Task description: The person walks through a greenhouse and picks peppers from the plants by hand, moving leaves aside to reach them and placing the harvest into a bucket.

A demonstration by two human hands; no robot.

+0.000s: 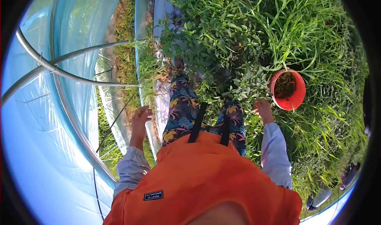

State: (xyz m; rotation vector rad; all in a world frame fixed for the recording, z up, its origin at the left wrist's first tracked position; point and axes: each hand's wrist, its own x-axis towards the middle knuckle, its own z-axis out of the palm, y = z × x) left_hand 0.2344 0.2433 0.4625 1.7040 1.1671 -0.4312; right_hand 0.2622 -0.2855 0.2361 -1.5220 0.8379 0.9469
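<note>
My left hand hangs beside my left leg, its fingers loosely bent and apart, with nothing seen in it. On the other side my right hand is held low by the leafy plants, fingers half curled near the leaves. A red bucket stands in the grass just beyond the right hand, apart from it. Inside lie many small green, elongated pods and a bit of red.
Tall grass grows thick around the bucket. At left, crossing metal hoops carry clear plastic sheeting. A pale ground sheet runs along the plants' left edge. At lower right, other people are partly visible.
</note>
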